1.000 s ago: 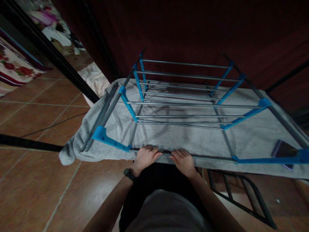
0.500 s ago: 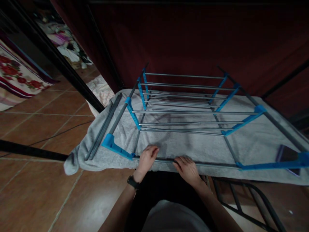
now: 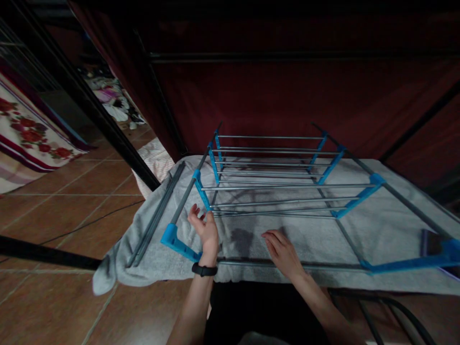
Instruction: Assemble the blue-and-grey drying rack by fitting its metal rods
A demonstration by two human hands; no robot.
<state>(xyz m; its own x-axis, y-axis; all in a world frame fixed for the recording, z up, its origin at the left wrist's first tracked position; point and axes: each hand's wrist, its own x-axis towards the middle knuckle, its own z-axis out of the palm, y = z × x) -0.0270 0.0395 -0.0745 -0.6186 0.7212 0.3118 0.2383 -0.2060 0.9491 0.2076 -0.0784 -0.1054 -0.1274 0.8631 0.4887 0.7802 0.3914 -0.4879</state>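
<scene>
A partly assembled rack of grey metal tubes and blue plastic connectors [image 3: 184, 248] lies on the grey blanket [image 3: 247, 239]. My left hand [image 3: 206, 235] is raised by the near left corner, palm partly up and fingers apart, holding nothing; a dark band circles its wrist. It hides part of the connector there. My right hand [image 3: 283, 251] hovers over the near crossbar [image 3: 330, 266], fingers stretched out to the left and nothing in them. Several thin crossbars [image 3: 273, 188] run between the rack's two sides.
Loose grey tubes [image 3: 158, 213] lie on the blanket left of the rack. A dark flat object [image 3: 431, 244] rests under the right connector. Black metal posts [image 3: 108, 129] frame the bed, with a dark red curtain [image 3: 287, 96] behind. Tiled floor [image 3: 64, 306] shows at left.
Both hands have come off the near crossbar. My left hand moved up and left, its fingers spreading; my right hand lifted slightly and its fingers straightened. The view tilted upward.
</scene>
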